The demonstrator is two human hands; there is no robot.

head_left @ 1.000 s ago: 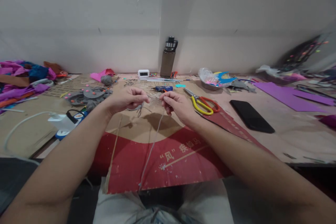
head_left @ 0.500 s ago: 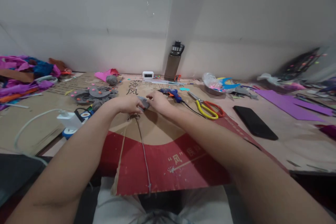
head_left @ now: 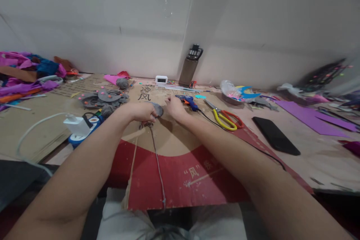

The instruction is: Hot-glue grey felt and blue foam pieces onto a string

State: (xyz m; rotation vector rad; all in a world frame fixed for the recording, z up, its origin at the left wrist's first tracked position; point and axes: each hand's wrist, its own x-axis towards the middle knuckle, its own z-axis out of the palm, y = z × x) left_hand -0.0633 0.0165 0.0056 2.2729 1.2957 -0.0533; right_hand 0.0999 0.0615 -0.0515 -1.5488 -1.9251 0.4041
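Note:
My left hand [head_left: 144, 111] is closed round a small grey felt piece [head_left: 158, 110] on the brown and red cardboard sheet [head_left: 180, 146]. A grey string [head_left: 158, 165] runs from under that hand down to the cardboard's near edge. My right hand [head_left: 174, 107] rests just right of the felt piece with its fingers curled. What those fingers hold, if anything, I cannot make out. A blue glue gun [head_left: 187, 101] lies right beside my right hand, its black cord trailing off to the right.
Yellow and red scissors [head_left: 225, 118] and a black phone [head_left: 275, 140] lie to the right. A bottle [head_left: 191, 65] and white clock [head_left: 161, 79] stand by the wall. A white charger [head_left: 75, 125], grey felt scraps [head_left: 101, 99] and coloured cloth [head_left: 25, 77] are left; purple sheets [head_left: 309, 114] far right.
Both hands have dropped from mid-air to the cardboard and moved away from me. The string now lies along the sheet, and my left hand covers the grey felt piece.

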